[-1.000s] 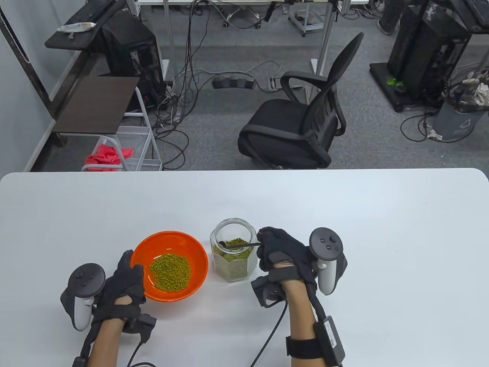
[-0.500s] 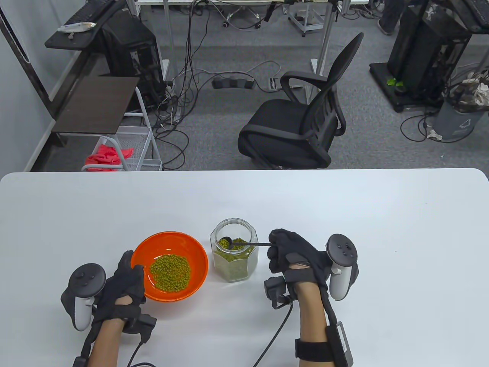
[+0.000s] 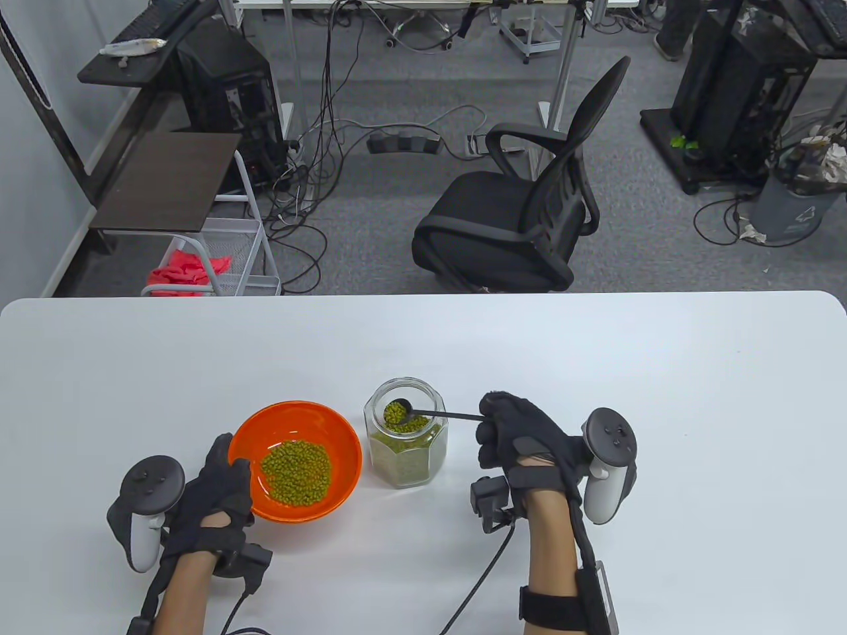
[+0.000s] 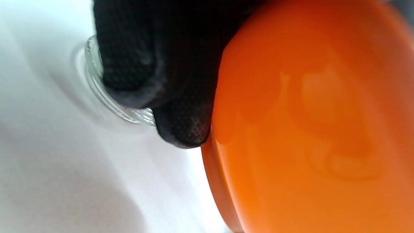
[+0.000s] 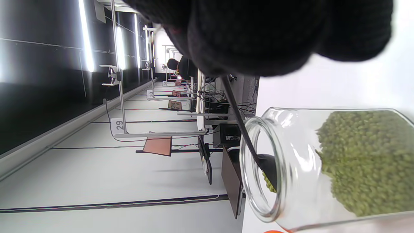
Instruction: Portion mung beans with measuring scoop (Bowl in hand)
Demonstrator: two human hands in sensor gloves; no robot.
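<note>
An orange bowl (image 3: 344, 450) with a heap of green mung beans (image 3: 296, 471) sits near the table's front. My left hand (image 3: 222, 486) grips its near-left rim, thumb inside; in the left wrist view the gloved fingers (image 4: 181, 129) lie under the bowl's underside (image 4: 310, 123). To the right of the bowl stands a glass jar (image 3: 405, 463) partly full of beans. My right hand (image 3: 513, 430) pinches the thin handle of a black measuring scoop (image 3: 398, 411). The scoop's cup, full of beans, is level at the jar's mouth (image 5: 258, 165).
The white table (image 3: 595, 370) stretches wide to the right and back. Beyond its far edge are an office chair (image 3: 523, 211), a small cart (image 3: 198, 218) and floor cables.
My right hand has drawn back to the right and lifted the scoop out of the beans, now loaded, to the jar's mouth. The left hand and the bowl have stayed put.
</note>
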